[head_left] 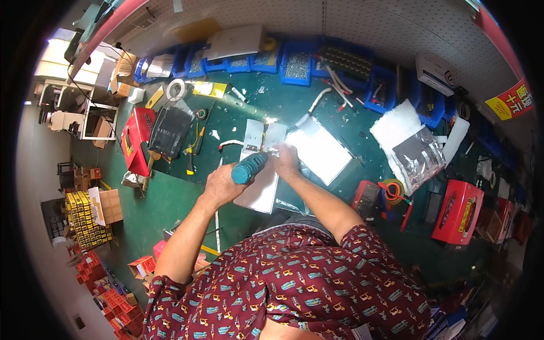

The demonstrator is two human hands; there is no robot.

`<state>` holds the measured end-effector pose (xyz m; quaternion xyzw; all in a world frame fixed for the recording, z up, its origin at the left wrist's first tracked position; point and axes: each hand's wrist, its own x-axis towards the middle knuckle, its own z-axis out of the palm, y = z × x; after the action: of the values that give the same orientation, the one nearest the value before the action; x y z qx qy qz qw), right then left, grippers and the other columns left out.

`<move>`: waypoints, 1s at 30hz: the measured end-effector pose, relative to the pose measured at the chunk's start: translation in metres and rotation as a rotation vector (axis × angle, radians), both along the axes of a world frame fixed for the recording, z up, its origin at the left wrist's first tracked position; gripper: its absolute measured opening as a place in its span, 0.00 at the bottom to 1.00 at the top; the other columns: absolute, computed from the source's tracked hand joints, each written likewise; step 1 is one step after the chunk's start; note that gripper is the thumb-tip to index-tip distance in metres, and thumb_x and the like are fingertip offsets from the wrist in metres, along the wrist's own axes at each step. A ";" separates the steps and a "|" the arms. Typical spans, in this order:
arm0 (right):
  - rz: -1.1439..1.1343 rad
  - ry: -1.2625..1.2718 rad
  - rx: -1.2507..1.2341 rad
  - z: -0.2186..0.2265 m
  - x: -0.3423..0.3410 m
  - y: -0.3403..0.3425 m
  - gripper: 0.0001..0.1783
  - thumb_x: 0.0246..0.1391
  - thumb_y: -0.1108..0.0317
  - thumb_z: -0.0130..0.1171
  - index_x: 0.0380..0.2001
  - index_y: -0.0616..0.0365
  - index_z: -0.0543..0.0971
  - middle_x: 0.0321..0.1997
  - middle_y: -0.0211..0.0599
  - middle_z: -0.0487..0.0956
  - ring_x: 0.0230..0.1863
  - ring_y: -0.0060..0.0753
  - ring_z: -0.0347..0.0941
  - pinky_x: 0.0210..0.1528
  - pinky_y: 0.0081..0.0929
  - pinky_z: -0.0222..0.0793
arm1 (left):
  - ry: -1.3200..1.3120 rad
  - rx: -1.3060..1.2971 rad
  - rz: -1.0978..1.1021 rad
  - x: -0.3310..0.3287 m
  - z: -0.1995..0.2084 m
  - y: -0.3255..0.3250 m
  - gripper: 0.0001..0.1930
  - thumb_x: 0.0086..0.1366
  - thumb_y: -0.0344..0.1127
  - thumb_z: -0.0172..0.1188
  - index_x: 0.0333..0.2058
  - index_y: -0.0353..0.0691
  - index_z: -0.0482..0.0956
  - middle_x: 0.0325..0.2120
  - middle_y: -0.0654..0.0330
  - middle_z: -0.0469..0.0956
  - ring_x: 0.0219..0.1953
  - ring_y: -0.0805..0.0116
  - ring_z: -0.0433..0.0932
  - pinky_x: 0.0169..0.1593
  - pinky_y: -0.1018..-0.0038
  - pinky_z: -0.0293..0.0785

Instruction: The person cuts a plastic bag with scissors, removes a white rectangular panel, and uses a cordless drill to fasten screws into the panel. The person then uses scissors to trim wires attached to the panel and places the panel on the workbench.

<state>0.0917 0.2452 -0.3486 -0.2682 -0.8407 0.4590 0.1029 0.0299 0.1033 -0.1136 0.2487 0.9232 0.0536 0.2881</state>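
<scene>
My left hand [222, 185] is wrapped round the handle of a teal power screwdriver [249, 168], whose front end points away from me toward a small metal part. My right hand [285, 161] is closed beside the driver's tip, its fingertips at that spot. What they pinch is too small to make out. Beneath both hands lies a white panel [258, 191], with grey metal plates [254, 134] at its far end. A white-ended cable [230, 143] runs out to the left of it. Right of my right hand, a bright white sheet [322, 151] lies on the green bench.
Blue bins [296, 69] of small hardware line the back. At left are a red case [136, 141], a black case [170, 130] and a yellow-black utility knife [190, 162]. Foam-and-silver wrapping [416, 153], a red meter [365, 196], tape rolls [393, 190] and a red box [459, 212] sit right.
</scene>
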 end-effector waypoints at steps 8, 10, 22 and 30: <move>0.014 -0.055 -0.014 0.015 0.006 0.002 0.20 0.51 0.66 0.67 0.49 0.51 0.77 0.50 0.42 0.79 0.57 0.51 0.70 0.59 0.44 0.68 | -0.056 -0.013 0.023 0.002 -0.005 0.000 0.21 0.57 0.48 0.68 0.44 0.41 0.83 0.38 0.46 0.85 0.45 0.44 0.82 0.49 0.55 0.78; 0.010 -0.060 -0.017 0.015 0.004 0.002 0.20 0.51 0.67 0.67 0.49 0.51 0.77 0.50 0.43 0.78 0.57 0.51 0.70 0.59 0.43 0.67 | -0.014 -0.010 0.019 0.004 -0.010 -0.003 0.19 0.57 0.46 0.67 0.43 0.40 0.83 0.37 0.45 0.84 0.44 0.43 0.83 0.49 0.54 0.78; -0.007 -0.089 -0.047 0.006 0.003 0.004 0.19 0.49 0.67 0.68 0.46 0.48 0.79 0.50 0.41 0.73 0.59 0.51 0.67 0.61 0.45 0.66 | -0.004 0.048 0.081 0.020 0.006 -0.017 0.20 0.56 0.46 0.71 0.44 0.42 0.83 0.36 0.49 0.85 0.41 0.47 0.84 0.46 0.58 0.79; 0.090 0.144 0.240 0.014 0.007 0.004 0.18 0.46 0.67 0.70 0.43 0.50 0.80 0.45 0.40 0.72 0.52 0.47 0.69 0.54 0.44 0.68 | -0.041 0.457 0.303 0.044 -0.020 -0.078 0.18 0.57 0.43 0.73 0.43 0.42 0.84 0.35 0.53 0.86 0.38 0.57 0.86 0.44 0.65 0.80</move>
<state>0.0985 0.2495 -0.3350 -0.1827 -0.8912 0.3772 0.1735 0.0744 0.0253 -0.1332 0.1649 0.9079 0.3080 0.2318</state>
